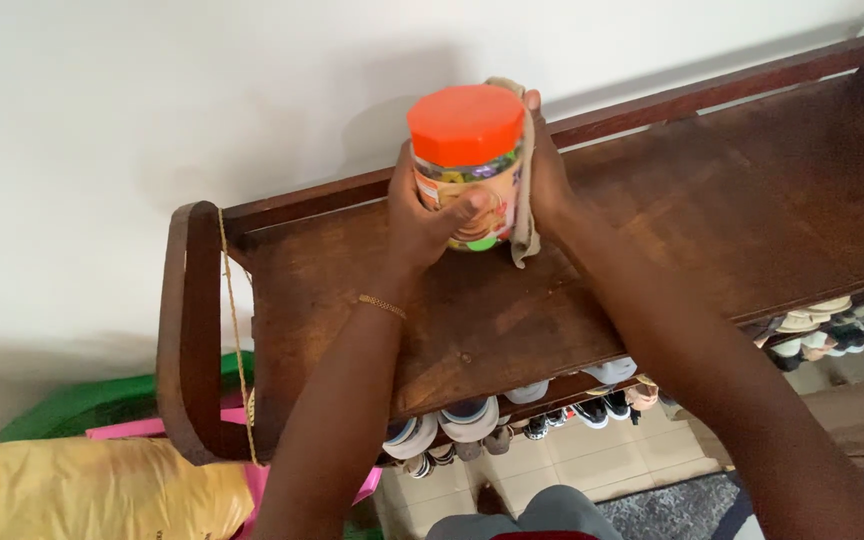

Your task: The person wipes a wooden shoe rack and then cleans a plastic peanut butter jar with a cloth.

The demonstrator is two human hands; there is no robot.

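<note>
A clear plastic jar (472, 175) with an orange screw lid and a colourful label is held above a dark wooden shelf top (652, 230). My left hand (420, 222) grips the jar's left side, thumb across the label. On the jar's right side my right hand (548, 172) presses a beige cloth (525, 225) against it. The cloth hangs down behind and below the jar. A thin gold bracelet (382, 305) circles my left wrist.
The wooden rack stands against a white wall (152, 100), with a raised rail along its back and a curved left end (187, 330). Several shoes (472, 420) sit on the lower shelf. A yellow sack (92, 490) and green and pink items lie at lower left. Tiled floor below.
</note>
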